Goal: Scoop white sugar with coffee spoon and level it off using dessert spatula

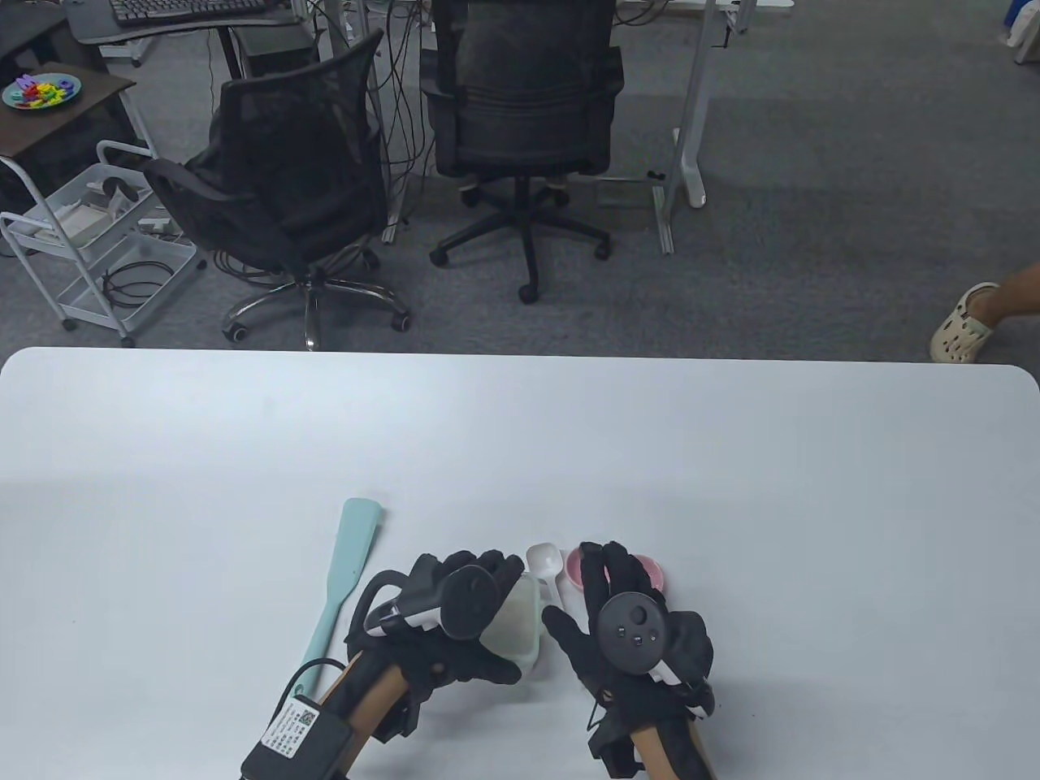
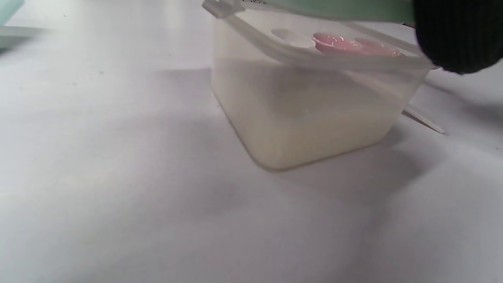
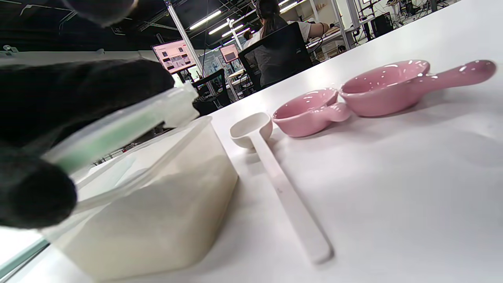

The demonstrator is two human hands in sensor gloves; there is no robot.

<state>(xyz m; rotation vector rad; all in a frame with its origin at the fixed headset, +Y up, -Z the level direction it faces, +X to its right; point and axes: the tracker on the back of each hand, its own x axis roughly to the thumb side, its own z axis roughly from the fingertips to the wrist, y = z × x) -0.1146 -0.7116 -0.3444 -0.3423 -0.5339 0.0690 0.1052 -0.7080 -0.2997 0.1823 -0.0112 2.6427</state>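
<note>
Left hand (image 1: pixel 455 617) grips the sugar tub's (image 3: pixel 157 212) lid (image 3: pixel 129 125), partly lifted. Right hand (image 1: pixel 630 626) hovers spread, holding nothing. Spoon (image 3: pixel 283 184) lies beside tub; spatula (image 1: pixel 341 569) lies left on worktop (image 1: pixel 731 487). Risk: jerking lid tips tub, spills sugar.

pink dish (image 1: pixel 650 569) half hidden, spatula (image 2: pixel 8 10) cropped

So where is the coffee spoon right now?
In the table view the white coffee spoon lies on the table, untouched, between the sugar container on its left and the pink dishes on its right.
</note>
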